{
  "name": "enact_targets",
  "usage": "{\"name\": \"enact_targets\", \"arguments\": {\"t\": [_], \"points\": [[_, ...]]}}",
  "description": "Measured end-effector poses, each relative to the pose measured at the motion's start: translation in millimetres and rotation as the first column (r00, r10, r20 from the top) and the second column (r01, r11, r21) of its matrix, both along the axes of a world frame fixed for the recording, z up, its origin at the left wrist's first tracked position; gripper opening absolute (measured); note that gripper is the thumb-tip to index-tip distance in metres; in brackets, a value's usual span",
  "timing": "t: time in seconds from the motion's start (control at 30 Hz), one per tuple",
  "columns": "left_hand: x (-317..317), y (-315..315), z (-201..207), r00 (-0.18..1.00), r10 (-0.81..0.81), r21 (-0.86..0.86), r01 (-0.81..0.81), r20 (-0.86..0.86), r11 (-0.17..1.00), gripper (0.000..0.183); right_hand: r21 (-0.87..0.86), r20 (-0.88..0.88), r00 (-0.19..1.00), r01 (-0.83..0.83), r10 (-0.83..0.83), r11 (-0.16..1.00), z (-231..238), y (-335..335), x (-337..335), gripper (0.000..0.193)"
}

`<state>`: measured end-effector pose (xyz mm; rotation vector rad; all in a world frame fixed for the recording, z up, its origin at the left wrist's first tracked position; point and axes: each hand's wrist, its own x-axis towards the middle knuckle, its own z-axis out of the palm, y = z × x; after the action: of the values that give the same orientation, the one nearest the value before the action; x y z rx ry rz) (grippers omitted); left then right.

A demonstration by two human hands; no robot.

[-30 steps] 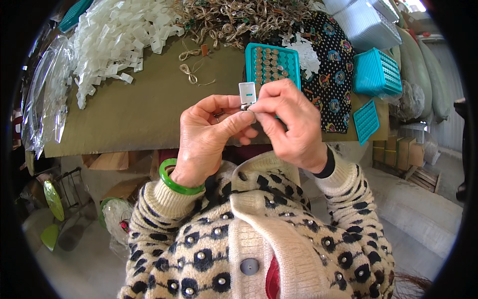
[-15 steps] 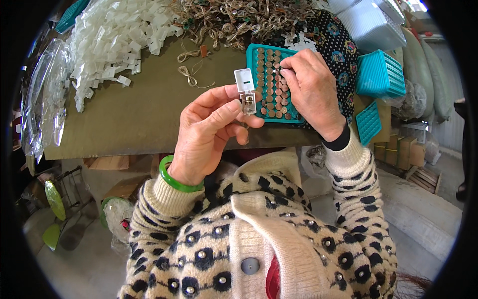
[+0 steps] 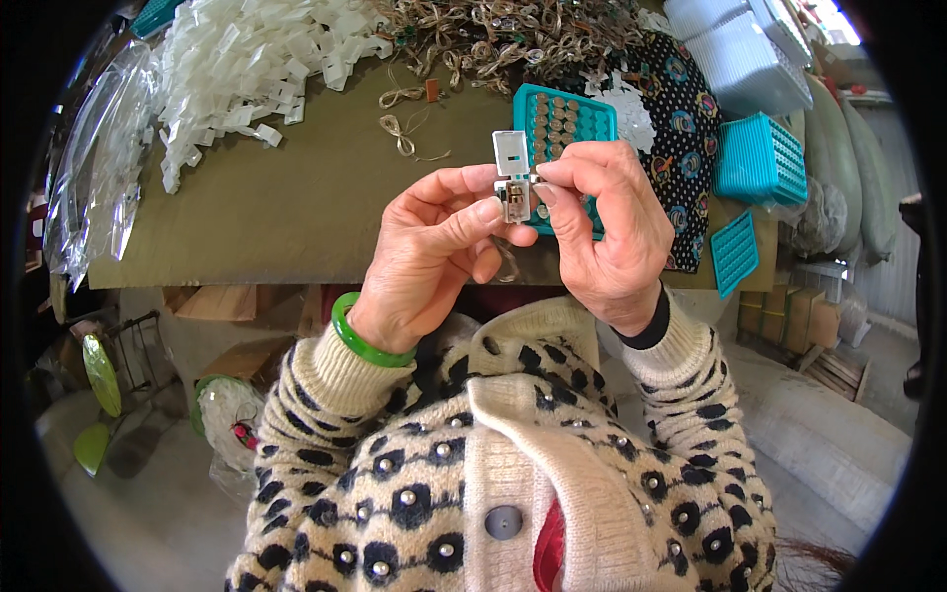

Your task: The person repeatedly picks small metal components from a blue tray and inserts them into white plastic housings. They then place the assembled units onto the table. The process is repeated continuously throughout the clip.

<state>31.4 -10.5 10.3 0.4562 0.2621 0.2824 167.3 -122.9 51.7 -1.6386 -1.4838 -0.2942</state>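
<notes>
My left hand (image 3: 434, 232) grips a small white plastic battery case (image 3: 510, 156) between thumb and fingers, its lid flipped up. Metal contacts show inside the clear-walled lower half. A shiny button cell (image 3: 536, 179) is pinched between the thumb and fingers of my right hand (image 3: 614, 232), right at the side of the case. Behind both hands lies a teal ribbed tray (image 3: 604, 123) with rows of round button cells (image 3: 554, 123) on its left side. The right hand covers part of this tray.
A heap of white plastic cases (image 3: 247, 69) lies at the back left, beside clear plastic bags (image 3: 99, 168). Coiled wire bundles (image 3: 493, 35) are piled at the back. Stacked teal trays (image 3: 760, 158) and white trays (image 3: 745, 64) stand right. Loose wire (image 3: 400, 133) lies mid-table.
My right hand has moved left from the tray to the battery case, bringing a button cell. The left hand still holds the open case. The whole view has shifted slightly.
</notes>
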Motion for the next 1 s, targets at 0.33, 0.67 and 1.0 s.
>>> {"name": "enact_targets", "arguments": {"t": [0.33, 0.67, 1.0], "points": [[-6.7, -5.7, 2.1, 1.0, 0.016, -0.052, -0.016, 0.009, 0.999, 0.022, -0.064, 0.069, 0.994, -0.084, 0.088, 0.994, 2.1, -2.1, -5.0, 0.02], [-11.4, -11.7, 9.7, 0.996, 0.092, 0.216, -0.093, 0.013, 0.972, 0.019, -0.01, -0.967, 0.238, -0.387, 0.09, 0.922, 15.1, -12.9, -7.4, 0.017], [-11.8, -13.9, 5.6, 0.997, 0.073, 0.232, -0.075, 0.018, 0.97, 0.021, 0.006, -0.99, 0.127, -0.404, 0.062, 0.915, 10.1, -10.1, -14.8, 0.039]]}}
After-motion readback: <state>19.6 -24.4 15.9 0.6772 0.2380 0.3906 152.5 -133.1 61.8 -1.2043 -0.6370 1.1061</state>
